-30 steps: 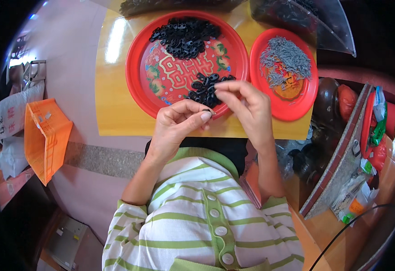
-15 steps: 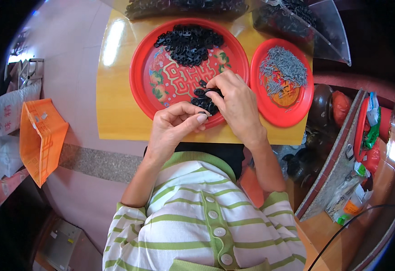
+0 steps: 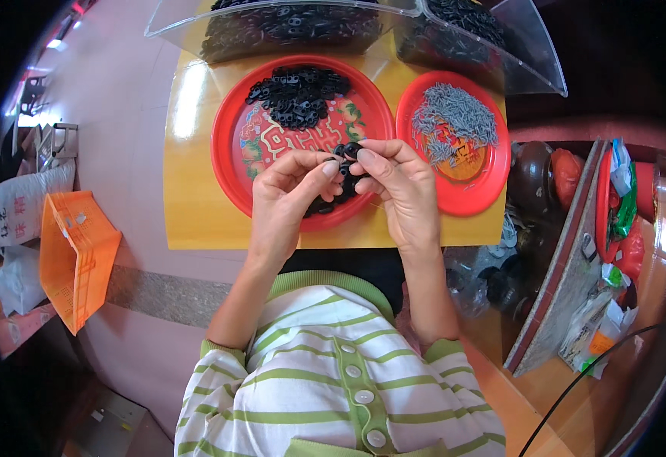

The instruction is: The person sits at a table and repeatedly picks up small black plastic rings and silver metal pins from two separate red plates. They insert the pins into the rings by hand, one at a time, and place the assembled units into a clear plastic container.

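Note:
My left hand (image 3: 278,204) and my right hand (image 3: 411,196) meet above the near side of a round red tray (image 3: 223,169). Between the right thumb and forefinger is a small black plastic piece (image 3: 353,151). The left thumb and forefinger pinch another small dark piece (image 3: 334,159), mostly hidden by the fingertips, right beside it. Under the hands lie loose black pieces (image 3: 319,206), partly covered by my fingers. A larger heap of black plastic pieces (image 3: 300,95) fills the tray's far side.
A smaller red plate (image 3: 464,206) on the right holds many thin grey pin-like parts (image 3: 455,118). Clear plastic bins (image 3: 291,34) of black pieces stand at the table's (image 3: 188,190) far edge. An orange basket (image 3: 81,247) sits to the left, a cluttered shelf (image 3: 554,266) to the right.
My right hand has lifted from the loose black pieces with one between its fingertips, turning toward my left. The left hand has risen to meet it. The whole view has shifted slightly.

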`<state>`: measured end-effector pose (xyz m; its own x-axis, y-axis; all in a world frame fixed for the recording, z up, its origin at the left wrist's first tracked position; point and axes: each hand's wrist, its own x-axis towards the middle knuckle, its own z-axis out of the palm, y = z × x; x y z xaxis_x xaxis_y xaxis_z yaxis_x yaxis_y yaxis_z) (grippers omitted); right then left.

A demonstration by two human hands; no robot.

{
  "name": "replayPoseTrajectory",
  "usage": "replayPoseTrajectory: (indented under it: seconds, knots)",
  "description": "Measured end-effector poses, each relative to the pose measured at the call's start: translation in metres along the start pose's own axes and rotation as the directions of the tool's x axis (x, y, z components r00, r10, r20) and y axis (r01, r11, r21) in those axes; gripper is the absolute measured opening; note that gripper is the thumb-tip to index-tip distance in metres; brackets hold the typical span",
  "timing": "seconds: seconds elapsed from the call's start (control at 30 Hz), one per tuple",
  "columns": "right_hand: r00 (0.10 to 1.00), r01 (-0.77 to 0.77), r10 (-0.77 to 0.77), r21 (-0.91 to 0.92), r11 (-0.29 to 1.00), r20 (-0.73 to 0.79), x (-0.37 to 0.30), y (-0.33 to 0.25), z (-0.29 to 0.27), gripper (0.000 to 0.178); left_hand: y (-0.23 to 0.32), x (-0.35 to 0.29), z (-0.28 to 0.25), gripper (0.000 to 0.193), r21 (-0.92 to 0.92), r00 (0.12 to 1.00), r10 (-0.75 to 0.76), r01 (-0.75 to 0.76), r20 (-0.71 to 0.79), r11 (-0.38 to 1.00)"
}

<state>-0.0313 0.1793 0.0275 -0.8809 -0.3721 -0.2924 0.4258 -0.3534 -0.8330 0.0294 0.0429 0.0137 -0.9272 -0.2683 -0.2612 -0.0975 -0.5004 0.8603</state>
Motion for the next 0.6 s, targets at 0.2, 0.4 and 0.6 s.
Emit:
replayPoseTrajectory:
  seconds: [0.2,0.4,0.6]
  knots:
    - [0.997,0.07,-0.07,0.047,0.996,0.008,-0.008,0.004,-0.002,0.016,-0.003,-0.001,0.009,0.015,0.078,0.998,0.057,-0.056,-0.005,0.995]
    - [0.993,0.114,-0.113,0.032,0.993,-0.031,-0.012,0.006,-0.002,0.018,-0.001,-0.005,0.013,0.014,0.109,0.995,0.096,-0.094,-0.012,0.99]
    - [0.989,0.145,-0.145,-0.034,0.989,0.01,-0.012,0.006,0.002,0.019,-0.006,-0.004,0.011,0.014,0.116,0.993,0.117,-0.113,-0.026,0.987]
